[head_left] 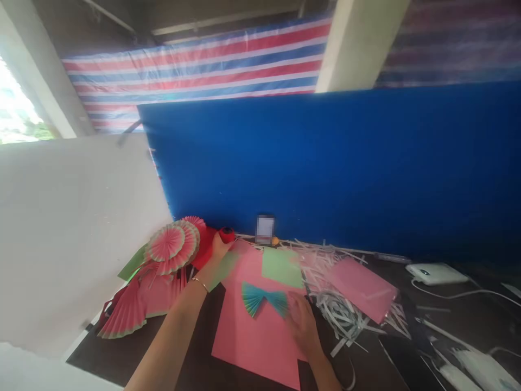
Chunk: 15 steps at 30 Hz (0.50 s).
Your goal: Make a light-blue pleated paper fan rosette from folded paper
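My left hand (pixel 218 251) reaches far across the dark table and is closed round a small red object (pixel 227 234) at the foot of the blue board; I cannot make out what it is. My right hand (pixel 303 324) lies fingers-down on a large pink sheet (pixel 252 336), touching the right end of a teal pleated paper bow (pixel 264 299). The hand is blurred. A thin bracelet sits on my left wrist.
Pink pleated paper fans (pixel 171 247) lie piled at the left by a white wall. A green sheet (pixel 281 266), a pink packet (pixel 362 288) and several white paper strips (pixel 337 312) lie right of the pink sheet. White devices with cables (pixel 435 273) sit far right. A blue board (pixel 345 168) stands behind.
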Each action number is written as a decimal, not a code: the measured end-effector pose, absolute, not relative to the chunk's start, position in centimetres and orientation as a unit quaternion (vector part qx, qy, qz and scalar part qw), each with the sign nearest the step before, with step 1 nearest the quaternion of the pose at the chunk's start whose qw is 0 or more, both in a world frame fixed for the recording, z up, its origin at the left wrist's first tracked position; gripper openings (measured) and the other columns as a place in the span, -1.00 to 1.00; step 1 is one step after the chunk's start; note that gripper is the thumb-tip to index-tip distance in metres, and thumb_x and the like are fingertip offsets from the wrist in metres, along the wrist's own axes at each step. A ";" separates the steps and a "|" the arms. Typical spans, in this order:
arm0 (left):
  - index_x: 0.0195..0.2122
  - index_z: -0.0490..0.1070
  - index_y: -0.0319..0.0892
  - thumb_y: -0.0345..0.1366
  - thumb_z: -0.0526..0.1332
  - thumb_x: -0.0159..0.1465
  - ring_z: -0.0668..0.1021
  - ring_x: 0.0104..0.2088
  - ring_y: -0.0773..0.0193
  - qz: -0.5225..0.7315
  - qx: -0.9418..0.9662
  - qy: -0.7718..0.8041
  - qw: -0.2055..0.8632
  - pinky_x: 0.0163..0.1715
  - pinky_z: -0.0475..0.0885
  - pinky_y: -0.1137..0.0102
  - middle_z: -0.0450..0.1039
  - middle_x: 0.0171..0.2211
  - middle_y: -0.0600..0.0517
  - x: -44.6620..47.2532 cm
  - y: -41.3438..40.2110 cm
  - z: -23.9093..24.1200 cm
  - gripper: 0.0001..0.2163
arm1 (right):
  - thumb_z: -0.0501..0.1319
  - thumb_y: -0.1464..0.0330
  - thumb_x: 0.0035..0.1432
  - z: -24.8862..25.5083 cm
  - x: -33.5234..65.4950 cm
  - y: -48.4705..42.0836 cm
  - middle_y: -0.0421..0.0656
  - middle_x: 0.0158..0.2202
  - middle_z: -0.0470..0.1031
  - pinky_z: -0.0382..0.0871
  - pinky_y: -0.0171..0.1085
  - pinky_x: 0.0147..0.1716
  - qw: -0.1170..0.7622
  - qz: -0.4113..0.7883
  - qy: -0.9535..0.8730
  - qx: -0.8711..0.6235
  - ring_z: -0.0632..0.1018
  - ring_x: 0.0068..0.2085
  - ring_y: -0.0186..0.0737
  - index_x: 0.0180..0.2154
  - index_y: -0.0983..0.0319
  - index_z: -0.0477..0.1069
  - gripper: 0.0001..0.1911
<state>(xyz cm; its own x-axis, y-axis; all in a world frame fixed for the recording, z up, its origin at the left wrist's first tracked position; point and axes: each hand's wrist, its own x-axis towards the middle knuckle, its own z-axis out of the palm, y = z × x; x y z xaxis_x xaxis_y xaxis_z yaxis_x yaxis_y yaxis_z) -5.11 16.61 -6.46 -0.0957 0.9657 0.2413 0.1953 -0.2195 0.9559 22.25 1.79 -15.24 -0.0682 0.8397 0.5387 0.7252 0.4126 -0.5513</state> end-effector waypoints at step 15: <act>-0.07 0.31 -0.25 -0.07 0.23 0.06 0.47 -0.12 0.05 0.535 0.425 0.277 0.675 -0.15 0.37 0.24 0.42 -0.11 -0.14 2.4 8.8 -4.3 -0.53 | 0.13 0.32 0.12 -5.2 18.0 1.8 0.00 0.05 0.22 0.21 0.07 0.03 0.491 0.077 -0.733 -0.464 0.27 0.10 -0.02 0.02 0.14 0.15 -0.59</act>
<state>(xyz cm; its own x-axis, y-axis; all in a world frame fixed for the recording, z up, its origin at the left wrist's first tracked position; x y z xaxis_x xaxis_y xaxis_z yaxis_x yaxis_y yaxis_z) 2.36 8.82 -4.26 0.2730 0.9586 0.0808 -0.4870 0.0653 0.8709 18.00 1.77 -5.21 -0.0873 0.7565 0.6482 0.6056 0.5569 -0.5684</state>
